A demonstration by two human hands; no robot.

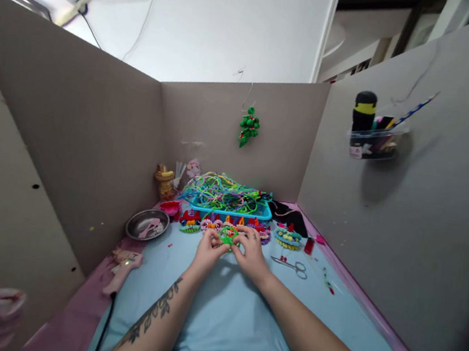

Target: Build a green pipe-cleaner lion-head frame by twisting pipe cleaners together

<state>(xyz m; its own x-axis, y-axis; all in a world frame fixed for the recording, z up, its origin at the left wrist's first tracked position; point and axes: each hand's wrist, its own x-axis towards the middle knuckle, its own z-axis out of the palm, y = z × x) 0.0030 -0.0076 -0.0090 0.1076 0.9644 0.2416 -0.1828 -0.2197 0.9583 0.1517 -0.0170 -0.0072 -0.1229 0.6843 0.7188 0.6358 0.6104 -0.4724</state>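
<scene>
Between my two hands is a bundle of green pipe cleaner, held just above the blue cloth. My left hand pinches its left side with thumb and fingers. On the other side, my right hand grips it the same way, the thumbs close together. Behind the hands stands a row of colourful fuzzy figures, partly hidden by my fingers. Another such figure sits to the right. Small scissors lie on the cloth right of my right hand.
A blue basket heaped with pipe cleaners stands at the back. To the left are a metal bowl and a pink glue gun with a cord. Grey panels enclose the table. A green ornament hangs at the back.
</scene>
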